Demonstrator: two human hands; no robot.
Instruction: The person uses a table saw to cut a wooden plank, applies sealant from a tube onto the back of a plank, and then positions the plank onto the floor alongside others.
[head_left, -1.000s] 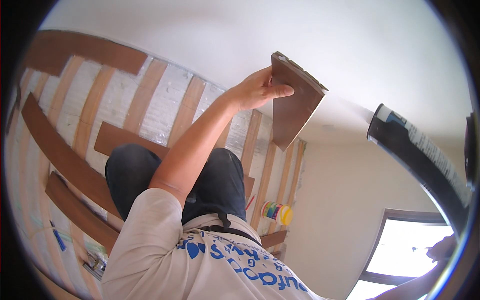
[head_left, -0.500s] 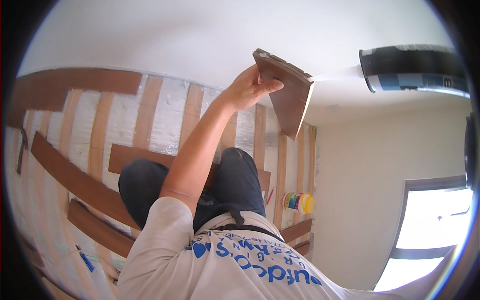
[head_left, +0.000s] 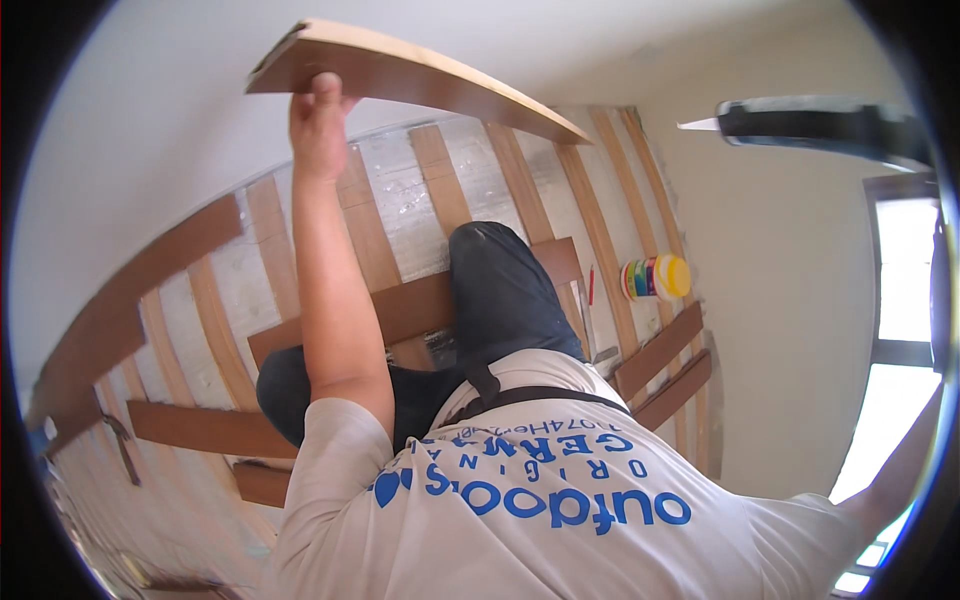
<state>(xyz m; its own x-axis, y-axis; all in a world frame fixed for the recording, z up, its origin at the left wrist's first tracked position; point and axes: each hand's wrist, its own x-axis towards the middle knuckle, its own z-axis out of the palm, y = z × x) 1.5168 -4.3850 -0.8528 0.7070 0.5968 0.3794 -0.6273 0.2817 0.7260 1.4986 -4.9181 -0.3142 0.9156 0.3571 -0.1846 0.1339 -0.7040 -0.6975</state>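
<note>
My left hand [head_left: 322, 125] is closed around one end of a brown wooden floorboard [head_left: 420, 88], thumb on its brown face. The board is raised off the floor, and its pale side edge slants down to the right. At the upper right floats a dark adhesive cartridge [head_left: 820, 130] with a white pointed nozzle, apart from the board. Part of a dark tool shows below it at the rim. My right forearm [head_left: 905, 465] runs out past the right rim, so that hand is hidden.
Wooden battens [head_left: 515, 180] cross a silvery sheet on the floor. Loose brown boards [head_left: 215, 428] lie over them, with laid boards [head_left: 150, 290] along the left wall. A yellow-lidded tub [head_left: 655, 278], a red pencil [head_left: 591, 286] and a hammer [head_left: 122, 448] rest there too.
My left hand has swung the floorboard leftward and turned it, so its length now shows. The cartridge nozzle, earlier at the board's end, is now away from it. My view has shifted.
</note>
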